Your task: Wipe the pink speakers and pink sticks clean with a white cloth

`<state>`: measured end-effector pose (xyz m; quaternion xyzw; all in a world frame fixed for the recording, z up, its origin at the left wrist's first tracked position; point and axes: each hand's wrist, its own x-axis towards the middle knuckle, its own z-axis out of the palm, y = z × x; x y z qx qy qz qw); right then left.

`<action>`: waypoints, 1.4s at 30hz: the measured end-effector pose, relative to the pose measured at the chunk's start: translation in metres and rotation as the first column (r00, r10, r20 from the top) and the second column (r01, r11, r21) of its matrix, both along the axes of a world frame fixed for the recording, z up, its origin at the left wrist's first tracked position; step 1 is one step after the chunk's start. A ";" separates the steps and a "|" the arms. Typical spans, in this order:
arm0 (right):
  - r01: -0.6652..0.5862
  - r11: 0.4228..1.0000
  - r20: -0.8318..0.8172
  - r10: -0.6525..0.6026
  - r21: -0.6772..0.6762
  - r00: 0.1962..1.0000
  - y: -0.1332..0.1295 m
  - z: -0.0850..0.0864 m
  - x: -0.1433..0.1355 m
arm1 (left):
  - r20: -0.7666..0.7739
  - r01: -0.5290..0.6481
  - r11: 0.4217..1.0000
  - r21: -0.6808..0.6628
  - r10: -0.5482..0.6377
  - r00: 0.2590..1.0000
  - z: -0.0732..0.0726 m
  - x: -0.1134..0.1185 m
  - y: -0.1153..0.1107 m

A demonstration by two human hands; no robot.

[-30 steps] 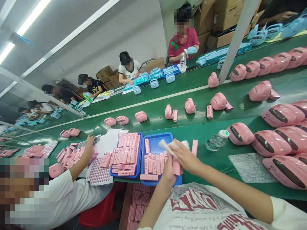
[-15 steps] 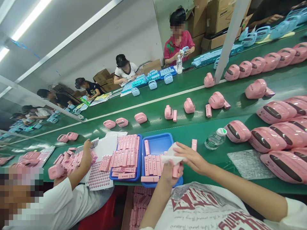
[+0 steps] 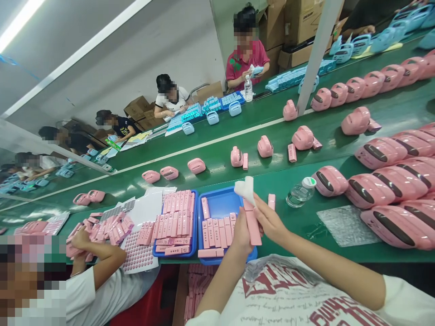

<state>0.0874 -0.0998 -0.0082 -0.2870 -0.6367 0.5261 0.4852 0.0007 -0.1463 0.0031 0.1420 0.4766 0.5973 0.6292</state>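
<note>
My left hand (image 3: 242, 232) is closed around a pink oblong plastic piece (image 3: 253, 226), which stands tilted in front of my chest. My right hand (image 3: 267, 218) pinches a folded white cloth (image 3: 245, 189) against the upper end of that piece, its fingers along the right side. Just below and left of my hands lies a blue tray (image 3: 217, 199), partly hidden by my left forearm. Similar pink pieces (image 3: 217, 232) stand in a row inside it, some with small dark marks.
A second blue tray (image 3: 193, 249) holds stacked pink pieces. At left, a co-worker's hand (image 3: 80, 240) touches a pile of pink pieces. A plastic bottle (image 3: 301, 192), bubble wrap (image 3: 346, 226) and rows of pink rounded housings (image 3: 370, 190) are on the right. Several people sit across the green belt.
My left hand has raised the pink piece and turned it, so its length now shows. My right hand has brought the cloth onto its upper end. The co-worker's arm at left has drawn back.
</note>
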 end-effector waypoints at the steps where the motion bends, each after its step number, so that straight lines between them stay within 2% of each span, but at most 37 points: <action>1: -0.019 0.987 0.029 0.015 0.161 0.999 -0.004 -0.003 -0.001 | 0.036 -0.032 0.999 0.004 0.032 0.999 0.000 0.001 0.004; 3: -0.092 0.899 0.097 0.056 0.428 0.994 -0.012 -0.014 0.003 | 0.092 -0.078 0.997 -0.005 0.078 0.993 -0.002 -0.002 0.013; 4: -0.147 0.849 0.136 0.089 0.507 0.987 -0.016 -0.021 0.007 | 0.095 -0.074 0.997 -0.032 0.077 0.992 -0.004 -0.004 0.018; 6: -0.236 0.790 0.211 0.138 0.565 0.968 -0.026 -0.036 0.017 | 0.066 -0.021 0.995 -0.099 0.028 0.997 -0.010 -0.009 0.025; 7: -0.252 0.795 0.236 0.141 0.551 0.961 -0.030 -0.043 0.021 | 0.041 0.009 0.993 -0.119 -0.004 0.999 -0.014 -0.011 0.028; 9: -0.210 0.863 0.246 0.104 0.460 0.964 -0.037 -0.054 0.027 | -0.012 0.056 0.991 -0.124 -0.058 0.998 -0.022 -0.009 0.031; 11: -0.117 0.949 0.214 0.054 0.293 0.975 -0.037 -0.060 0.026 | -0.084 0.081 0.990 -0.115 -0.091 0.992 -0.032 -0.003 0.033; 13: -0.015 0.999 0.144 0.009 0.039 0.989 -0.031 -0.064 0.021 | -0.193 0.106 0.986 -0.126 -0.129 0.973 -0.043 0.005 0.036; 14: 0.034 0.988 0.092 -0.020 -0.148 0.996 -0.025 -0.066 0.019 | -0.256 0.121 0.982 -0.142 -0.155 0.954 -0.050 0.008 0.038; 15: 0.068 0.933 0.039 -0.058 -0.353 0.998 -0.019 -0.068 0.017 | -0.321 0.138 0.976 -0.166 -0.186 0.928 -0.057 0.009 0.042; 17: 0.075 0.730 -0.043 -0.141 -0.679 0.989 -0.005 -0.075 0.017 | -0.452 0.171 0.959 -0.225 -0.258 0.854 -0.072 0.006 0.052; 18: 0.058 0.634 -0.068 -0.173 -0.771 0.983 0.001 -0.079 0.019 | -0.514 0.180 0.949 -0.259 -0.293 0.806 -0.079 0.003 0.058; 19: 0.040 0.566 -0.086 -0.194 -0.823 0.977 0.007 -0.083 0.023 | -0.568 0.188 0.937 -0.295 -0.330 0.754 -0.087 0.000 0.063; 20: 0.026 0.529 -0.098 -0.206 -0.848 0.974 0.011 -0.086 0.027 | -0.613 0.196 0.922 -0.334 -0.370 0.698 -0.094 -0.003 0.069; 22: 0.004 0.490 -0.119 -0.218 -0.872 0.969 0.016 -0.093 0.038 | -0.669 0.214 0.884 -0.415 -0.456 0.586 -0.106 -0.005 0.077; 25: -0.063 0.414 -0.180 -0.249 -0.908 0.952 0.017 -0.101 0.052 | -0.717 0.238 0.842 -0.483 -0.537 0.444 -0.118 0.000 0.081; 28: -0.164 0.309 -0.259 -0.299 -0.937 0.918 0.016 -0.111 0.061 | -0.768 0.248 0.849 -0.466 -0.528 0.363 -0.119 0.008 0.079; 30: -0.200 0.277 -0.286 -0.321 -0.940 0.903 0.016 -0.117 0.064 | -0.805 0.243 0.873 -0.423 -0.485 0.341 -0.114 0.004 0.078; 33: -0.223 0.267 -0.307 -0.334 -0.938 0.891 0.016 -0.118 0.068 | -0.870 0.172 0.930 -0.324 -0.364 0.332 -0.102 -0.028 0.076; 36: -0.241 0.230 -0.311 -0.347 -0.943 0.885 0.013 -0.111 0.068 | -0.932 -0.060 0.971 -0.233 -0.205 0.298 -0.093 -0.084 0.067; 39: -0.248 0.177 -0.297 -0.350 -0.952 0.888 0.008 -0.103 0.064 | -0.962 -0.327 0.925 -0.193 -0.113 0.248 -0.092 -0.134 0.052; 42: -0.293 0.136 -0.321 -0.298 -0.947 0.899 0.005 -0.100 0.058 | -0.966 -0.424 0.886 -0.189 -0.090 0.244 -0.099 -0.159 0.043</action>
